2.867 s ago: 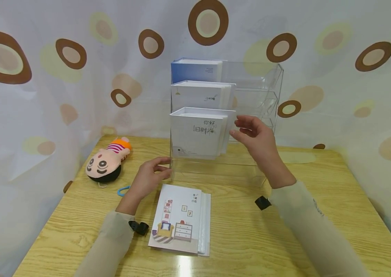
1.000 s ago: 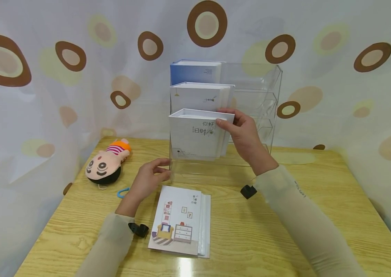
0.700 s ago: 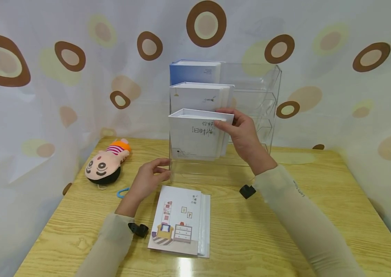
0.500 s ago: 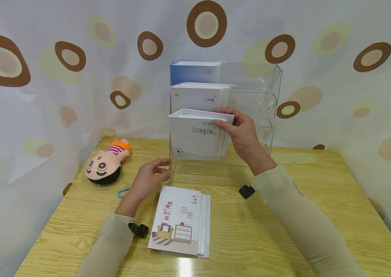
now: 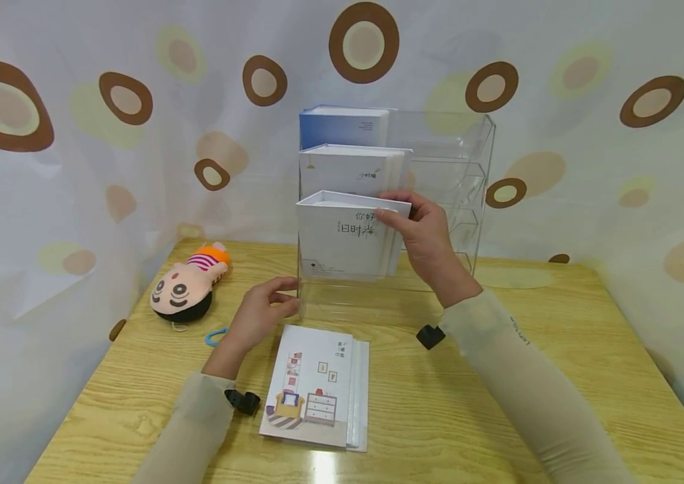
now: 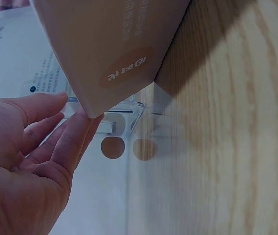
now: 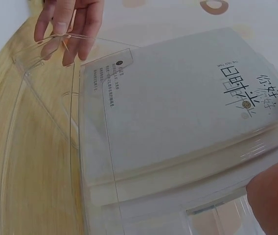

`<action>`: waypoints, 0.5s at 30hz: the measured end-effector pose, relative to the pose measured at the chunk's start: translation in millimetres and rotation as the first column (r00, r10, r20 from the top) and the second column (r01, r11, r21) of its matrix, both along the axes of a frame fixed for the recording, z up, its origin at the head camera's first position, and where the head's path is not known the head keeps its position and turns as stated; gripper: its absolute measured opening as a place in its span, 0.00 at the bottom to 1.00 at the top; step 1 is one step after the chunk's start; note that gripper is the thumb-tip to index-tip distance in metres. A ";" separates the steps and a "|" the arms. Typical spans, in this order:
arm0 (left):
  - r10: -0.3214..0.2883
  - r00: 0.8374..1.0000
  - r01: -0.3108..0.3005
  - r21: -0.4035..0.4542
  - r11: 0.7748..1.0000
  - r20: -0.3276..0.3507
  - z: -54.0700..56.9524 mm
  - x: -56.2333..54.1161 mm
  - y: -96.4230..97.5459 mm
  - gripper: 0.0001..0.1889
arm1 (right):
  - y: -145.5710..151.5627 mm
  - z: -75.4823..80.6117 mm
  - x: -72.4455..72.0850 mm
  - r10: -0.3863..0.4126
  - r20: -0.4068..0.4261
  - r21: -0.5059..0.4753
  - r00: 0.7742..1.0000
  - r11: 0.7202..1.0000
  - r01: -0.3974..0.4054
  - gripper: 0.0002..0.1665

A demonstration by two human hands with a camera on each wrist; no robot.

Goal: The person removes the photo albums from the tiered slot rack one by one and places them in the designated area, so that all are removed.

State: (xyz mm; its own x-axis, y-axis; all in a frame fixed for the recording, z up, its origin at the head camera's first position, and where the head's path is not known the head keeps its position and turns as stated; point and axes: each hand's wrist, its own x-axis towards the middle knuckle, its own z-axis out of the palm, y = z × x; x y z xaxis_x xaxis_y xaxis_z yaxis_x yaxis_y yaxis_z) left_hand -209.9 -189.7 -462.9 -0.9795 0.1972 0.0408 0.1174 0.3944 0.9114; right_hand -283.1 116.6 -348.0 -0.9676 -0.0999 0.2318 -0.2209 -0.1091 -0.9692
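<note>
My right hand [image 5: 429, 232] pinches the top right corner of a white album [image 5: 342, 238] with Chinese lettering, thumb on its front cover and fingers behind. That album stands in the front tier of a clear acrylic rack [image 5: 378, 296]. Down at the rack's left side, my left hand [image 5: 263, 310] holds the edge between thumb and fingers, which the right wrist view shows through the plastic. Behind stand another white album [image 5: 342, 168] and a blue one [image 5: 342, 129]. In the left wrist view, a shaded brown printed cover [image 6: 114, 54] rises beside the left fingertips.
On the table [image 5: 559, 376], a white album with a room drawing [image 5: 305, 383] lies in front of the rack. To the left are a plush doll [image 5: 187, 286] and a small blue ring-shaped item [image 5: 214, 337]. A patterned curtain [image 5: 414, 54] surrounds the table.
My right hand has moved left from beside the front album and taken hold of its top right corner. Over the last second it stays there. The left hand keeps its place.
</note>
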 end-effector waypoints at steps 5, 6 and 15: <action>-0.005 1.000 0.005 -0.002 1.000 -0.003 -0.1 0.1 -0.6 0.27 | -0.7 -1.1 -0.2 -0.002 -0.001 -0.017 1.000 1.000 0.002 0.11; -0.004 1.000 0.004 -0.003 1.000 -0.003 -0.2 0.0 -0.7 0.27 | -0.9 -1.2 -0.1 -0.002 -0.001 -0.019 1.000 1.000 0.002 0.12; -0.005 1.000 0.005 0.004 1.000 0.006 -0.7 -0.2 -0.1 0.27 | 0.3 0.5 1.1 -0.003 0.001 -0.013 1.000 1.000 0.003 0.11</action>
State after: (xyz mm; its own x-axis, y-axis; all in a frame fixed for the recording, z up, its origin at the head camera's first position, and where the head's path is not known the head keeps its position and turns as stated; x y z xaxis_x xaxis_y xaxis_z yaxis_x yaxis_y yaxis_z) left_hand -210.1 -189.8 -463.6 -0.9787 0.2021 0.0360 0.1142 0.3902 0.9136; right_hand -282.0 116.9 -347.4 -0.9681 -0.0938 0.2322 -0.2205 -0.1204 -0.9679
